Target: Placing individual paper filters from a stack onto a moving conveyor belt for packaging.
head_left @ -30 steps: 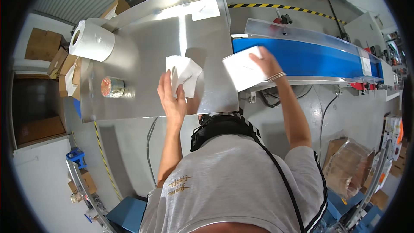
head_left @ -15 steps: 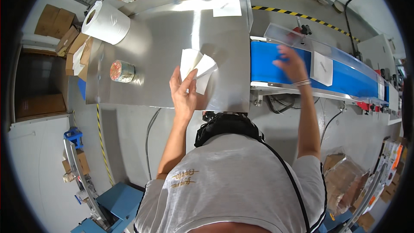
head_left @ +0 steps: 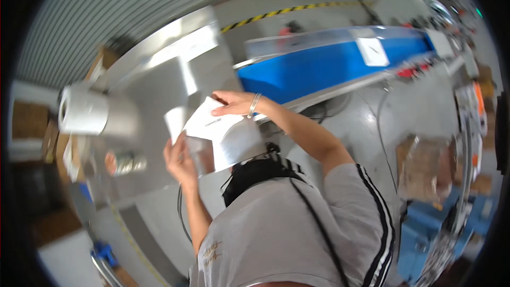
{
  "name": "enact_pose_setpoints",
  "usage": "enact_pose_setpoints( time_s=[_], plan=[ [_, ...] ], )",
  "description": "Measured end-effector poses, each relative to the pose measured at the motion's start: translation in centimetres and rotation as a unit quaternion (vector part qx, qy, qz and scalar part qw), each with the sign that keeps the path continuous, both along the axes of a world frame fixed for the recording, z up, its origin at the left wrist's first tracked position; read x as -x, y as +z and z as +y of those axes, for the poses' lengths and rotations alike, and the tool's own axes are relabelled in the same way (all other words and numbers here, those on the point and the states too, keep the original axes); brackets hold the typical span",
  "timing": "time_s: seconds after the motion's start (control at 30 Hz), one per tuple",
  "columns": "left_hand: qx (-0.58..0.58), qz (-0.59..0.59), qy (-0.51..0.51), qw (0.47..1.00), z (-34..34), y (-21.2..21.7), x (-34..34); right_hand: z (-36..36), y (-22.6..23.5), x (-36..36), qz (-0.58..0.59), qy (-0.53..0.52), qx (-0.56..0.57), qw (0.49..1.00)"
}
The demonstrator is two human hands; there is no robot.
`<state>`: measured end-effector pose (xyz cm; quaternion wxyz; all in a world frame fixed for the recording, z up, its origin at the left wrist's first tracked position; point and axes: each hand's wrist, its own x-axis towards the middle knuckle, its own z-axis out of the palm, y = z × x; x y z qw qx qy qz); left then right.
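Over the near part of the steel table, my left hand (head_left: 180,162) is closed on flat white packets, one narrow packet (head_left: 175,122) sticking up from its fingers. My right hand (head_left: 234,104), with a bracelet at the wrist, pinches the upper edge of a white packet (head_left: 212,122) that has small dark print. This packet's lower left corner meets my left fingers. How many packets lie together there is blurred. Another white packet (head_left: 373,52) lies flat on the blue conveyor belt (head_left: 303,77).
A large white roll (head_left: 85,111) stands at the left of the steel table (head_left: 154,82). Near it is a small round container (head_left: 125,163), blurred. The belt has a clear guard (head_left: 303,42) along its far side. Cardboard boxes (head_left: 32,122) sit beyond the table's left edge.
My right hand has come back from over the belt to the packets at my left hand and now grips one. The whole view has turned and shifted.
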<state>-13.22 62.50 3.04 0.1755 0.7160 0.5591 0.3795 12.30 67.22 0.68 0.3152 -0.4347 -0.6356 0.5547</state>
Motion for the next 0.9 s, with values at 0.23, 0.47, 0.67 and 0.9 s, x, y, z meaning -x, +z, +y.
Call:
enact_pose_setpoints(
  time_s=[0.23, 0.47, 0.67, 0.9],
  plan=[
    [-0.074, 0.061, 0.012, 0.995, 0.1, 0.5, -2.4, -6.7, -5.0, -18.8, -0.090, -0.425, 0.030, 0.900],
    [-0.066, 0.078, -0.117, 0.988, 0.3, 1.3, -8.3, -11.0, -5.5, -35.0, -0.438, -0.575, -0.055, 0.689],
    [0.025, 0.021, -0.294, 0.955, -0.9, 3.2, -15.3, -9.8, 0.1, -25.3, -0.162, -0.373, -0.103, 0.908],
    [0.279, -0.113, -0.310, 0.902, 1.2, 3.3, -20.5, -9.8, -1.0, -17.6, 0.252, -0.134, 0.083, 0.955]
  ],
)
